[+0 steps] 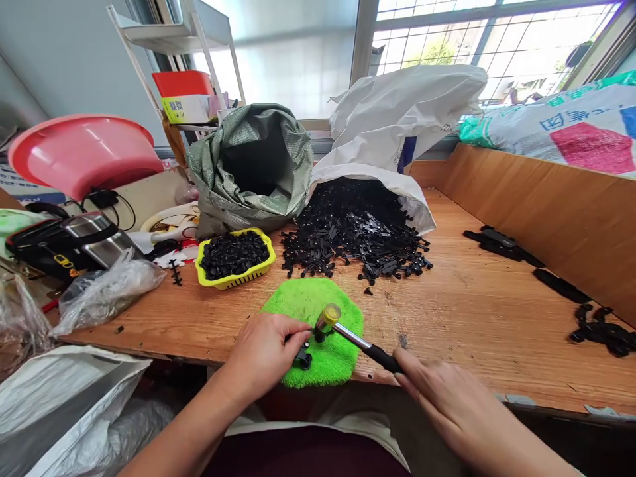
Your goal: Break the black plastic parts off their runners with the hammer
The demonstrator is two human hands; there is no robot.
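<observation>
On the green cloth (307, 298) at the table's front edge, my left hand (271, 344) pinches a small black part (304, 358) between thumb and fingers; my palm hides some of it. My right hand (442, 391) is closed round the black handle of a mallet (355, 336). The mallet's yellow head is over the cloth, just right of my left fingertips, with its lower end down at a black piece. Whether the head touches that piece I cannot tell. Behind the cloth, many loose black parts (368, 238) spill from a white sack (342, 173).
A yellow basket (236, 281) of small black pieces stands behind left, before an open grey-green sack (251, 165). Plastic bags (109, 291), a steel flask (97, 235) and a pink basin (84, 152) are at the left. Black assemblies (603, 328) lie along the wooden board (541, 205) at the right.
</observation>
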